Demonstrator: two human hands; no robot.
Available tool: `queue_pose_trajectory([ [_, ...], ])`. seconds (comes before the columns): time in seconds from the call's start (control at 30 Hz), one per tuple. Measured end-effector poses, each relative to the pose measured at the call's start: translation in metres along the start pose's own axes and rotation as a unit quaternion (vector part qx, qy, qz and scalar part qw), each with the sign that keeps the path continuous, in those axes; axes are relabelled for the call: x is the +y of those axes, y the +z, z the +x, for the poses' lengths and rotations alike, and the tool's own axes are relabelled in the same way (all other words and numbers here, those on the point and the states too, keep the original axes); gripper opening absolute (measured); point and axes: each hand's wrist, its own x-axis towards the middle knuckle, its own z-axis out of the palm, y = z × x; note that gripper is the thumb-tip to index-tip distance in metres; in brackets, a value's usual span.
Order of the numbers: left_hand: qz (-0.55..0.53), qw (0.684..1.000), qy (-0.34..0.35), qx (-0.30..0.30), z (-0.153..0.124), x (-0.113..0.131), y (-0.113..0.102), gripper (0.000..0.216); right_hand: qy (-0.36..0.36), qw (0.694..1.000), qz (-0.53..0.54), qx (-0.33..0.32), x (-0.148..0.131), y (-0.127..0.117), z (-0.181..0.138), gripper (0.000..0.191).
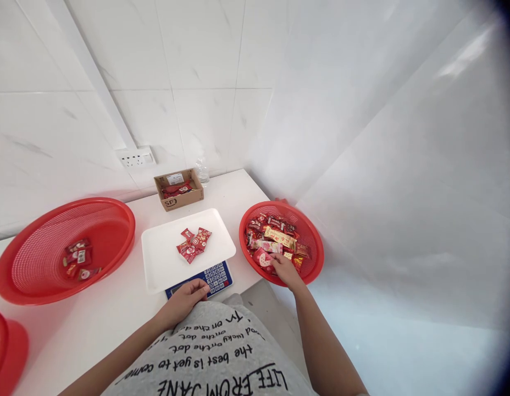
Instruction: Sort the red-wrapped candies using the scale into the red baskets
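At the right, my right hand reaches over the near rim of a red mesh basket full of wrapped sweets. Its fingers are closed on the edge of a pink-red wrapped sweet. Beside that lie a gold-wrapped bar and a pink-and-white one. My left hand rests at the front edge of a blue weighing scale, its fingers curled together and nothing visible in them. On the scale sits a white tray holding several red packets.
A large red basket with a few wrapped sweets stands at the left, and part of another red basket shows at the lower left. Behind the tray is a cardboard box of red packets. White sheeting hangs along the right side.
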Motion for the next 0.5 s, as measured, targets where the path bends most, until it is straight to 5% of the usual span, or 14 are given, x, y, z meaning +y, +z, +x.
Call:
queue_pose_trajectory([
  [0.5, 0.012, 1.0, -0.005, 0.007, -0.003, 0.002, -0.001, 0.038, -0.004, 0.997, 0.07, -0.029, -0.014, 0.006, -0.008, 0.037],
])
